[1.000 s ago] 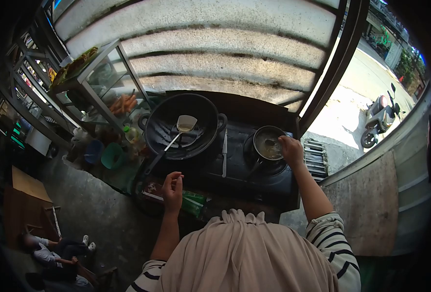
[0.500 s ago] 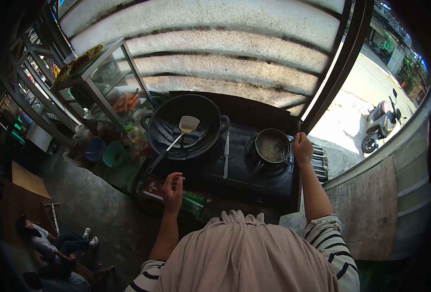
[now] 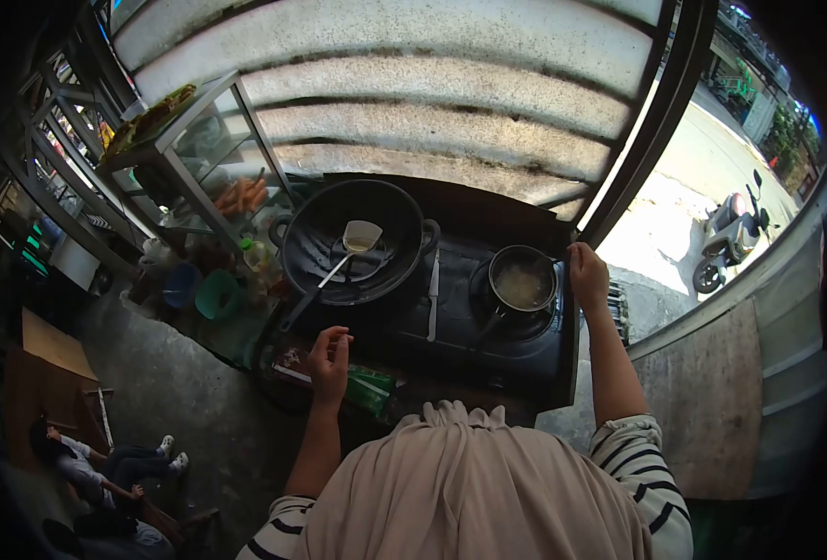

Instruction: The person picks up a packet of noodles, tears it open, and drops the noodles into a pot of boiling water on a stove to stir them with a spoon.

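Note:
My right hand [image 3: 589, 277] is just right of a small dark pot [image 3: 523, 278], its fingers closed together. Whatever they may pinch is too small to make out. Cloudy liquid fills the pot, which sits on the right burner of a black stove [image 3: 399, 327]. Held up in front of the stove, my left hand [image 3: 329, 359] has loosely bent fingers and nothing in it. Beyond that hand stands a large black wok [image 3: 311, 233], with a spatula [image 3: 334, 271] resting in it, its dark handle over the rim. A knife [image 3: 434, 299] lies between wok and pot.
A glass case [image 3: 203, 159] with orange food stands at the back left, near a bottle [image 3: 255, 257], a green bowl [image 3: 217, 295] and a blue bowl [image 3: 182, 286]. A green packet [image 3: 370, 389] lies below the stove's front. Someone [image 3: 87, 467] sits at lower left. A scooter [image 3: 735, 233] is parked outside.
My right hand has moved a little right, away from the pot's rim. The liquid's surface looks calmer. My left hand is almost where it was.

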The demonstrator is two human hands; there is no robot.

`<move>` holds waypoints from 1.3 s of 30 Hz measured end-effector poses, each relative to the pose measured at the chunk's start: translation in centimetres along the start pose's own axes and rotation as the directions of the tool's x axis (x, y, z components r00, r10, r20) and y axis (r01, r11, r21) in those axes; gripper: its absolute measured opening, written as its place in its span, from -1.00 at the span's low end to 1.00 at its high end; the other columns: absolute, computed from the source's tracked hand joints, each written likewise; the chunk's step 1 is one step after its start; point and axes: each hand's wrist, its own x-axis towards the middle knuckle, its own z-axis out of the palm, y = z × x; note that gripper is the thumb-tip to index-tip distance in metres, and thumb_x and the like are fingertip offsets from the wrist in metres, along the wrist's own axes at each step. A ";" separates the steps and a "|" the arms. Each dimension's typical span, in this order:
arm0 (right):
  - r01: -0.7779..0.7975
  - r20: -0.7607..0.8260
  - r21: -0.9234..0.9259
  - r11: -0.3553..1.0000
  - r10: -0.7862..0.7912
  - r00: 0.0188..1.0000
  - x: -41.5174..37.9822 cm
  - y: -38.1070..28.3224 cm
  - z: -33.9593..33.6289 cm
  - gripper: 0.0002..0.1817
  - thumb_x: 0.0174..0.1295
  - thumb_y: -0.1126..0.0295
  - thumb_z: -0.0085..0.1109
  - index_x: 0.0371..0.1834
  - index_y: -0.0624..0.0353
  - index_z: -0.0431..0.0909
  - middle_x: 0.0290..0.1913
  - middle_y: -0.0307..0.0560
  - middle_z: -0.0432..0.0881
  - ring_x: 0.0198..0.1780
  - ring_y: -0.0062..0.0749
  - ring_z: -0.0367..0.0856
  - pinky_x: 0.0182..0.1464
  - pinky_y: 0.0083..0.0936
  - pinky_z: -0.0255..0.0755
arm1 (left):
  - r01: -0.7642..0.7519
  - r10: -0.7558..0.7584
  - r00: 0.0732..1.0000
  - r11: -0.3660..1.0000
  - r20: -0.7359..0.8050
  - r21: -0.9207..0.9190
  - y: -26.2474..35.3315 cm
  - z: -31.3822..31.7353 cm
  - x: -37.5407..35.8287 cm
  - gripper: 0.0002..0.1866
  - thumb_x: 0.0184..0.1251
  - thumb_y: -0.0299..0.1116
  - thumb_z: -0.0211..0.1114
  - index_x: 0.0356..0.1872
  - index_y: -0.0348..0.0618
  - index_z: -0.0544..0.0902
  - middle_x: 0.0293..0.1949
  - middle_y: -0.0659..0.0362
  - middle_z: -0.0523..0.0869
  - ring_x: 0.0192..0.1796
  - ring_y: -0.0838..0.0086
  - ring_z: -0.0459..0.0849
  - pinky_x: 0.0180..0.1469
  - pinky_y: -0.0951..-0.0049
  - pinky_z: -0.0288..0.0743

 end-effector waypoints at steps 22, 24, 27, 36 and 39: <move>-0.219 0.136 0.090 0.972 0.205 0.969 -2.6 0.2 0.9 -0.61 0.42 0.04 0.02 -0.34 0.16 0.51 -0.58 -0.05 0.65 -0.45 -0.07 0.68 -0.41 -0.24 0.44 | 0.024 -0.024 1.000 1.000 -0.005 0.011 0.2 0.1 0.0 -0.87 0.41 -0.45 0.17 -0.11 -0.14 0.64 -0.28 0.25 0.72 -0.35 0.66 0.60 -0.32 0.63 0.45; -0.207 0.181 0.070 0.976 0.192 0.965 -3.1 0.4 1.3 -0.61 0.40 0.03 0.04 -0.34 0.16 0.52 -0.57 -0.03 0.64 -0.45 -0.03 0.67 -0.41 -0.23 0.43 | 0.024 -0.023 1.000 1.000 -0.005 0.013 0.2 0.2 0.0 -0.87 0.41 -0.45 0.18 -0.11 -0.14 0.64 -0.28 0.25 0.72 -0.35 0.66 0.60 -0.32 0.63 0.45; -0.171 0.208 0.002 0.985 0.167 0.964 -4.2 0.4 2.0 -0.59 0.38 0.00 0.07 -0.33 0.17 0.54 -0.55 0.01 0.63 -0.43 0.03 0.65 -0.40 -0.19 0.42 | 0.011 -0.010 1.000 1.000 -0.006 0.007 0.3 0.4 0.2 -0.87 0.41 -0.44 0.18 -0.11 -0.14 0.64 -0.29 0.25 0.72 -0.36 0.66 0.59 -0.31 0.63 0.45; -0.124 0.118 0.009 0.992 0.122 0.986 -3.7 -1.1 1.0 -0.69 0.40 0.09 0.05 -0.26 0.10 0.58 -0.43 0.00 0.66 -0.35 0.04 0.65 -0.35 -0.16 0.46 | -0.004 0.004 1.000 1.000 -0.004 0.008 0.5 0.5 0.2 -0.87 0.41 -0.44 0.18 -0.12 -0.15 0.65 -0.30 0.25 0.72 -0.38 0.69 0.57 -0.35 0.64 0.43; 0.067 -0.050 -0.002 0.998 -0.067 0.997 -2.6 -2.0 0.5 -0.77 0.41 0.18 0.04 -0.23 0.05 0.61 -0.32 -0.06 0.68 -0.31 0.01 0.67 -0.31 -0.17 0.51 | -0.006 0.006 1.000 1.000 0.001 0.001 0.4 0.5 0.1 -0.88 0.41 -0.44 0.18 -0.12 -0.15 0.65 -0.29 0.25 0.72 -0.38 0.68 0.58 -0.35 0.64 0.42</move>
